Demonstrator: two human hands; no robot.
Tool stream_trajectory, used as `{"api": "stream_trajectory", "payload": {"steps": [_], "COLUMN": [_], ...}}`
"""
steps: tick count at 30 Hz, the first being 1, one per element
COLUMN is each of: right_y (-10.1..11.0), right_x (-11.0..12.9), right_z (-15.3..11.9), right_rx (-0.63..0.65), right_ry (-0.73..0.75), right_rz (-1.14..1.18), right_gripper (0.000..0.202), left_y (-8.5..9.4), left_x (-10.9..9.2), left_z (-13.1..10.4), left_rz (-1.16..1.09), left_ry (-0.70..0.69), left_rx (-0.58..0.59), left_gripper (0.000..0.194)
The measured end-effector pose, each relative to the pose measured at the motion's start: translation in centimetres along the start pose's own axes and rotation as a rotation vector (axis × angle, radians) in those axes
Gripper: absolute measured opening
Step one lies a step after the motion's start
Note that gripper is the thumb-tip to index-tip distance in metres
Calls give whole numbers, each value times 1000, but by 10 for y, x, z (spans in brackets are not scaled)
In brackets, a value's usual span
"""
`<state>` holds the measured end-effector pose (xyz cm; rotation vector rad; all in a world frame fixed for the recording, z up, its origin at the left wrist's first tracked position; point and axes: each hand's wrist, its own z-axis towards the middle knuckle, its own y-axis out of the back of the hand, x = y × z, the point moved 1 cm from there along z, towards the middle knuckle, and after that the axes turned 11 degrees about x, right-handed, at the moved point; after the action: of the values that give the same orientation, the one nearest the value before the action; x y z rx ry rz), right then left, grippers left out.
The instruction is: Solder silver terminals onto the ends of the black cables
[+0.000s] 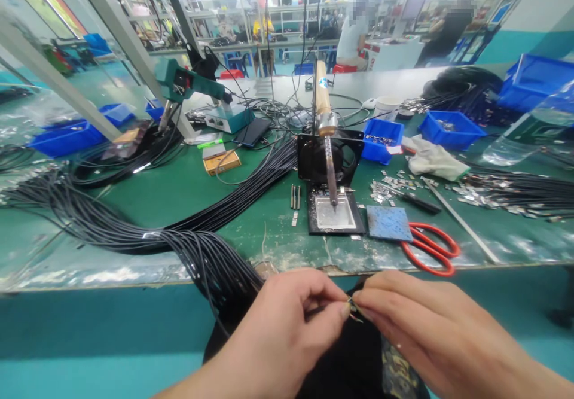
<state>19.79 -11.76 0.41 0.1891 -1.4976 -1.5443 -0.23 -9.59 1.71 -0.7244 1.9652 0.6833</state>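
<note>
My left hand (300,321) is closed, with thumb and forefinger pinching a black cable (316,311) near its stripped end. Thin coloured wires (355,316) stick out of that end between my two hands. My right hand (421,318) meets it there, fingertips pressed together at the wires; its thumb is hidden. Both hands are over my lap, just in front of the bench edge. From the bench, a thick bundle of black cables (215,261) drapes over the edge beside my left wrist.
Beyond my hands, a soldering iron (330,171) points down at a pad in a black tray (314,224), before a black fan (305,160). Right of it lie a blue sponge (389,223), red-handled scissors (433,246), small metal connectors (385,188) and blue bins (448,130).
</note>
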Motion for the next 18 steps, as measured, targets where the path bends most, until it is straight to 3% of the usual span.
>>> {"api": "stream_trajectory", "payload": {"steps": [8,18], "right_y": [2,2], "right_x": [0,-7], "right_z": [0,-4], "right_rx": [22,97], "right_ry": [7,-16], "right_rz": [-6,37], "right_gripper": [29,21], "left_y": [1,2], "left_x": [0,-1], "left_z": [0,-1], "left_rz": [-18,-18], "left_ry": [17,-3], "left_rx": [10,42], "left_gripper": [17,18]}}
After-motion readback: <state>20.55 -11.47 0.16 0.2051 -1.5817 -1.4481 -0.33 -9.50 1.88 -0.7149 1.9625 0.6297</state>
